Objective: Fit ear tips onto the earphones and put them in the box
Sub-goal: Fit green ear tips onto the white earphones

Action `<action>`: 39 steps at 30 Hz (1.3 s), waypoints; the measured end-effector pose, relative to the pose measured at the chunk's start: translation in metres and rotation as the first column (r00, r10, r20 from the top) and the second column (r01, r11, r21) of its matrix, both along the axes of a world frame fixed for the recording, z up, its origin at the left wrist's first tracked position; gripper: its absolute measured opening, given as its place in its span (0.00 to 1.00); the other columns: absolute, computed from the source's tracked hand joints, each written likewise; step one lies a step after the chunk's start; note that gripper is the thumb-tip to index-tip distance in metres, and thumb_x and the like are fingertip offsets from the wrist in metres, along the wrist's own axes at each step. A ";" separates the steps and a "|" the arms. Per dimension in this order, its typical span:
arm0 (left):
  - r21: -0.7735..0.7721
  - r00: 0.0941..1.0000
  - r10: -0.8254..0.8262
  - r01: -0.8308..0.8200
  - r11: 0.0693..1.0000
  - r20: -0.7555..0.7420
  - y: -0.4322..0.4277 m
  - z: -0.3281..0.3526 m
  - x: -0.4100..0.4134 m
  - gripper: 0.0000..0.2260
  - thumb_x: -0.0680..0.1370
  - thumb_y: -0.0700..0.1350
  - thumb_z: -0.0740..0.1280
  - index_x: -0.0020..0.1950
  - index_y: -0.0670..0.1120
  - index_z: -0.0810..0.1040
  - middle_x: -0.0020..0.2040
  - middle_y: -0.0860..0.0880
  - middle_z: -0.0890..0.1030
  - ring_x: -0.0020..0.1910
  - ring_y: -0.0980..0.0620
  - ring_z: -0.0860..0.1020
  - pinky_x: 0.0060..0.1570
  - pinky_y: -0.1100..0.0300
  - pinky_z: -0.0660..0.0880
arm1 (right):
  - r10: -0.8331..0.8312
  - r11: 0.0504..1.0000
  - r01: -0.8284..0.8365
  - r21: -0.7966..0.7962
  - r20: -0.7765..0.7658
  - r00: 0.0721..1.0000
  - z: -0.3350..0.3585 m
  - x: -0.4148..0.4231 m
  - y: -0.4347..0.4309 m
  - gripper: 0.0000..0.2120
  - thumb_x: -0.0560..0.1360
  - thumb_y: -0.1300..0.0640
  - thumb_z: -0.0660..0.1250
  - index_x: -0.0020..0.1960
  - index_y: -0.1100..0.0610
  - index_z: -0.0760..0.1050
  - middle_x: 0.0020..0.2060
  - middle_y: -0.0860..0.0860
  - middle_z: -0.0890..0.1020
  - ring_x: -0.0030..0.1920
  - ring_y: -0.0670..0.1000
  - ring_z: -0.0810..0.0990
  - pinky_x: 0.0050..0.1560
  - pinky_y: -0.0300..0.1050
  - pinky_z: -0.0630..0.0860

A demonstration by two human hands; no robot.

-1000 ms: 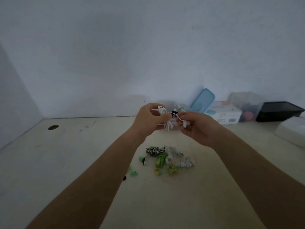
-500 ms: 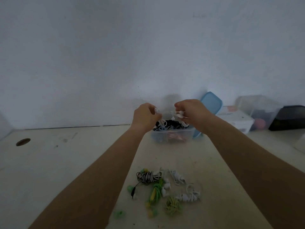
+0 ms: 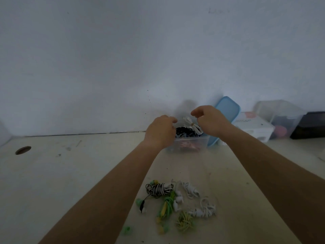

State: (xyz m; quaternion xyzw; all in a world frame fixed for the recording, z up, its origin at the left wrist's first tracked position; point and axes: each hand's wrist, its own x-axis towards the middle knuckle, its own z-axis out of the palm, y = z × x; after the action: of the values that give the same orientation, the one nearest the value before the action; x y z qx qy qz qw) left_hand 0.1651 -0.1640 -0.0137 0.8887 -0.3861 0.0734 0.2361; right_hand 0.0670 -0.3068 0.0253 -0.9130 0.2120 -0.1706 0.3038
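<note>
A coiled white earphone bundle (image 3: 192, 125) lies on top of black earphones (image 3: 182, 131) inside the clear plastic box (image 3: 190, 144) at the wall. My left hand (image 3: 161, 132) hovers at the box's left rim, fingers loosely curled, a gap between it and the bundle. Over the box's right side, my right hand (image 3: 210, 120) has its finger and thumb spread apart just above the bundle. Nearer me on the table lie more bundles: a black-and-white striped one (image 3: 158, 190), a green one (image 3: 168, 205), white ones (image 3: 204, 210), and loose green ear tips (image 3: 126, 230).
A blue lid (image 3: 227, 115) leans on the wall behind the box. To the right stand a white carton (image 3: 253, 128), a clear container (image 3: 279, 117) and a black tray (image 3: 309, 125). A round hole (image 3: 22, 150) is in the table at far left.
Both hands carried the white bundle forward from above the pile to the clear box. The bundle now rests in the box, and the fingers have opened away from it.
</note>
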 end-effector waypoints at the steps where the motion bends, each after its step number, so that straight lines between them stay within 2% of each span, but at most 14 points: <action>1: 0.009 1.000 -0.002 0.002 1.000 0.000 -0.001 0.000 0.000 0.17 0.81 0.40 0.59 0.69 0.48 0.75 0.65 0.46 0.77 0.63 0.45 0.75 0.61 0.50 0.74 | 0.014 1.000 -0.015 -0.015 -0.045 0.999 -0.001 0.001 0.001 0.21 0.76 0.68 0.58 0.64 0.56 0.78 0.64 0.53 0.79 0.64 0.53 0.77 0.62 0.43 0.72; 5: 0.049 0.999 0.008 -0.006 0.999 -0.041 -0.001 0.001 0.004 0.16 0.80 0.39 0.60 0.67 0.47 0.77 0.64 0.47 0.80 0.61 0.46 0.77 0.61 0.50 0.74 | 0.121 0.992 -0.122 0.008 -0.205 0.971 -0.006 0.007 0.007 0.20 0.76 0.67 0.59 0.65 0.58 0.78 0.63 0.53 0.80 0.63 0.53 0.77 0.59 0.41 0.70; 9: 0.057 0.998 0.003 0.001 0.998 -0.065 0.000 0.002 0.005 0.15 0.79 0.38 0.60 0.62 0.48 0.80 0.60 0.47 0.82 0.56 0.46 0.79 0.58 0.50 0.76 | 0.187 0.982 -0.180 0.051 -0.189 0.964 -0.004 0.009 0.008 0.16 0.75 0.67 0.61 0.54 0.60 0.84 0.51 0.55 0.85 0.51 0.52 0.81 0.47 0.42 0.75; 12: 0.000 0.995 0.009 -0.009 1.000 -0.098 0.001 -0.001 0.008 0.13 0.78 0.38 0.60 0.60 0.48 0.76 0.56 0.48 0.82 0.54 0.46 0.79 0.56 0.48 0.76 | 0.179 0.984 -0.174 0.046 -0.179 0.967 -0.005 0.009 0.003 0.14 0.76 0.65 0.62 0.55 0.59 0.85 0.51 0.53 0.85 0.50 0.50 0.80 0.51 0.41 0.74; 15: 0.007 0.997 -0.009 0.009 1.000 -0.082 0.001 -0.004 0.009 0.14 0.79 0.38 0.61 0.64 0.48 0.71 0.58 0.49 0.82 0.54 0.46 0.80 0.55 0.48 0.76 | 0.185 0.980 -0.199 -0.027 -0.266 0.946 -0.006 0.013 0.001 0.14 0.79 0.60 0.60 0.57 0.60 0.82 0.55 0.55 0.83 0.55 0.54 0.80 0.60 0.50 0.76; 16: 0.050 0.999 -0.016 0.019 0.999 -0.045 -0.001 -0.005 0.009 0.15 0.80 0.38 0.61 0.66 0.49 0.70 0.59 0.50 0.82 0.55 0.47 0.80 0.56 0.49 0.75 | 0.183 0.976 -0.211 -0.058 -0.312 0.932 -0.007 0.015 0.003 0.14 0.79 0.59 0.59 0.57 0.62 0.81 0.55 0.57 0.83 0.55 0.56 0.80 0.60 0.52 0.75; 18: 0.134 0.999 -0.024 0.019 0.991 0.033 -0.004 -0.005 0.009 0.16 0.80 0.39 0.61 0.67 0.50 0.72 0.60 0.50 0.82 0.57 0.46 0.79 0.57 0.51 0.72 | 0.174 0.969 -0.226 -0.095 -0.382 0.908 -0.011 0.019 0.007 0.14 0.80 0.59 0.56 0.51 0.65 0.78 0.52 0.61 0.82 0.50 0.56 0.78 0.52 0.50 0.75; 20: 0.154 0.999 -0.030 0.025 0.988 0.031 -0.005 -0.004 0.009 0.16 0.81 0.40 0.59 0.68 0.49 0.72 0.62 0.49 0.81 0.59 0.46 0.78 0.59 0.51 0.71 | 0.161 0.971 -0.220 -0.096 -0.418 0.894 -0.012 0.022 0.011 0.11 0.81 0.57 0.55 0.49 0.61 0.75 0.50 0.60 0.80 0.47 0.54 0.75 0.48 0.47 0.71; 22: 0.088 0.997 -0.046 0.051 0.995 -0.059 -0.001 -0.002 0.007 0.17 0.81 0.39 0.59 0.70 0.48 0.72 0.65 0.48 0.79 0.62 0.46 0.77 0.62 0.50 0.72 | 0.140 0.986 -0.165 -0.031 -0.381 0.914 -0.011 0.020 0.011 0.10 0.82 0.57 0.55 0.51 0.58 0.74 0.51 0.56 0.78 0.50 0.53 0.73 0.53 0.46 0.71; 26: -0.132 0.987 -0.054 0.034 0.991 -0.151 0.021 0.006 -0.003 0.17 0.81 0.37 0.58 0.69 0.45 0.74 0.65 0.46 0.79 0.63 0.48 0.77 0.65 0.53 0.73 | 0.071 0.997 -0.070 0.012 -0.133 0.989 -0.003 0.005 0.009 0.15 0.79 0.64 0.57 0.56 0.70 0.79 0.56 0.63 0.82 0.57 0.60 0.78 0.59 0.51 0.74; 30: -0.179 0.988 -0.047 0.020 0.984 -0.148 0.051 0.014 -0.028 0.13 0.82 0.40 0.59 0.64 0.47 0.78 0.61 0.48 0.81 0.58 0.51 0.78 0.61 0.56 0.74 | 0.027 0.993 -0.030 0.113 0.029 0.999 0.003 -0.026 0.017 0.16 0.78 0.64 0.58 0.59 0.61 0.81 0.55 0.53 0.83 0.56 0.51 0.78 0.56 0.40 0.70; 33: -0.133 0.984 -0.037 0.014 0.991 -0.172 0.072 0.014 -0.051 0.11 0.81 0.42 0.62 0.59 0.49 0.80 0.58 0.51 0.81 0.53 0.54 0.78 0.55 0.61 0.73 | 0.022 0.993 -0.036 0.109 0.129 0.991 0.002 -0.049 0.026 0.14 0.77 0.63 0.61 0.55 0.57 0.84 0.52 0.51 0.85 0.55 0.50 0.80 0.56 0.42 0.72; 36: -0.068 0.976 -0.036 0.022 0.997 -0.213 0.093 0.010 -0.075 0.09 0.80 0.44 0.64 0.57 0.51 0.81 0.55 0.53 0.81 0.49 0.55 0.78 0.52 0.62 0.73 | 0.107 0.982 -0.115 0.152 0.065 0.992 -0.005 -0.075 0.037 0.11 0.76 0.62 0.63 0.51 0.56 0.84 0.47 0.51 0.86 0.49 0.52 0.83 0.54 0.49 0.78; 39: -0.002 0.967 -0.023 0.023 1.000 -0.252 0.112 0.001 -0.100 0.08 0.79 0.44 0.65 0.57 0.51 0.80 0.51 0.53 0.79 0.45 0.57 0.76 0.47 0.63 0.72 | 0.235 0.971 -0.226 0.081 -0.144 0.961 -0.021 -0.100 0.052 0.10 0.77 0.60 0.65 0.55 0.54 0.83 0.50 0.51 0.85 0.47 0.49 0.82 0.50 0.45 0.78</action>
State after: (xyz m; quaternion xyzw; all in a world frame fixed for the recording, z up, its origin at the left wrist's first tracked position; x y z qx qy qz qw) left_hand 0.0653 -0.0523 -0.0128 0.8865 -0.3633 -0.0430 0.2834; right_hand -0.0328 -0.2548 0.0041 -0.9317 0.1322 -0.0567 0.3335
